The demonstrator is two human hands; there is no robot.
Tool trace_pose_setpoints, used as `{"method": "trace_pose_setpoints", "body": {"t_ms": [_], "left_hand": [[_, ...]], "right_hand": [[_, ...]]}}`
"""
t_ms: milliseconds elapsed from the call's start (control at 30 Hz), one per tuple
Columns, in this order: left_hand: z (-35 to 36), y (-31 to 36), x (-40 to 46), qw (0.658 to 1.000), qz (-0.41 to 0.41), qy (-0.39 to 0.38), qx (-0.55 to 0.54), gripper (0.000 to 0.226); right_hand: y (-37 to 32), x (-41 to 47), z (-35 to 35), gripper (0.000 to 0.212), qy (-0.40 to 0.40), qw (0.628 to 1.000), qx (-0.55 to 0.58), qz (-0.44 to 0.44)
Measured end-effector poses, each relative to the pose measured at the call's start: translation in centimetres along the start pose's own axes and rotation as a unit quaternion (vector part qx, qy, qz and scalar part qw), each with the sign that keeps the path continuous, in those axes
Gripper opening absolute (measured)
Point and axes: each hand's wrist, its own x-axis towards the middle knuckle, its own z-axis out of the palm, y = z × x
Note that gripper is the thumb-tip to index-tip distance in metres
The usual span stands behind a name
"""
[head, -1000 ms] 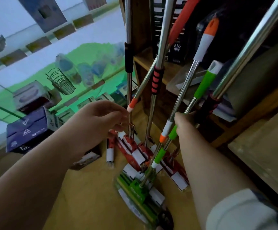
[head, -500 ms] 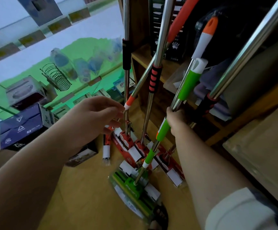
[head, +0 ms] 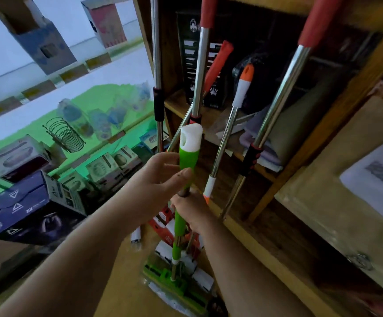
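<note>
Overall running dim. Daylight is coming in from upper left, blowing the wall out to flat white-blue and oversaturating its green band. Shelf interior at right is sitting in deep shadow, losing detail. Steel pole is catching streaky glare. White top of the mop is clipping slightly. Wide-angle is bending straight lines hard toward the edges. Boxes at upper left are smearing. Left forearm and the bottom-right corner are going soft. Compression is muddying fine texture throughout.
</note>
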Motion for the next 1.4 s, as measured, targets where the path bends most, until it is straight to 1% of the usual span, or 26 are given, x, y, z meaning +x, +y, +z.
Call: {"method": "trace_pose_setpoints", "body": {"t_ms": [33,67,133,200,267,367,433,567,633,733,800,933,1067,1167,1233,1300,1367,1400], "left_hand": [[0.3,-0.1,-0.2,1.000,0.012,-0.002,-0.005,0.076],[0.5,-0.4,-0.3,1.000,0.021,0.007,0.001,0.068],[0.4,-1.2,-0.5,0.998,0.044,0.040,0.023,0.040],[-0.1,-2.1,-1.1,0.995,0.072,0.062,0.012,0.025],[-0.8,-2.7,-2.1,0.991,0.117,0.066,-0.002,0.021],[-2.2,-3.2,-4.7,0.978,0.204,0.052,0.007,0.024],[-2.8,-3.2,-6.6,0.968,0.248,0.042,-0.002,0.020],[-3.1,-1.2,-11.2,0.944,0.326,-0.016,-0.043,0.011],[-2.7,0.6,-13.2,0.932,0.356,-0.026,-0.065,0.010],[-1.5,3.8,-17.0,0.910,0.397,-0.081,-0.090,0.012],[-0.3,5.7,-19.5,0.893,0.424,-0.121,-0.095,0.018],[3.2,8.8,-24.7,0.869,0.434,-0.210,-0.106,0.017],[7.8,11.3,-30.6,0.846,0.439,-0.281,-0.114,0.019],[11.7,12.7,-35.8,0.816,0.456,-0.336,-0.117,0.020],[14.8,13.5,-40.4,0.786,0.469,-0.384,-0.119,0.019],[18.0,13.7,-45.0,0.756,0.486,-0.426,-0.107,0.020],[21.4,13.7,-50.2,0.735,0.493,-0.456,-0.095,0.021],[22.9,13.6,-52.6,0.727,0.491,-0.471,-0.091,0.020]], "right_hand": [[-0.6,-1.1,0.6,0.021,-0.004,1.000,0.000,-0.007],[-1.2,-2.0,1.0,0.022,-0.013,1.000,-0.007,-0.013],[-2.3,-3.9,1.8,0.026,-0.035,0.998,-0.039,-0.033],[-3.3,-5.8,2.8,0.027,-0.038,0.996,-0.055,-0.053],[-4.1,-7.6,3.4,0.026,-0.038,0.996,-0.050,-0.062],[-5.3,-11.3,4.5,0.022,-0.035,0.996,-0.035,-0.074],[-6.0,-13.9,4.9,0.023,-0.023,0.994,-0.058,-0.092],[-7.2,-20.5,4.7,0.017,0.042,0.991,-0.079,-0.101],[-7.5,-23.6,3.9,0.013,0.073,0.990,-0.053,-0.108],[-8.0,-29.3,2.3,0.020,0.139,0.981,-0.017,-0.135],[-8.0,-33.1,1.1,0.026,0.175,0.973,-0.002,-0.150],[-7.3,-40.4,-1.4,0.029,0.232,0.959,0.022,-0.159],[-4.7,-48.1,-4.5,0.029,0.305,0.938,0.037,-0.163],[-1.8,-54.7,-6.6,0.044,0.358,0.923,0.027,-0.138],[0.8,-60.4,-7.9,0.052,0.394,0.909,0.042,-0.126],[3.3,-66.2,-8.8,0.046,0.435,0.889,0.062,-0.125],[6.2,-71.9,-9.6,0.040,0.463,0.871,0.079,-0.142],[7.5,-74.5,-9.9,0.041,0.477,0.863,0.080,-0.148]]}}
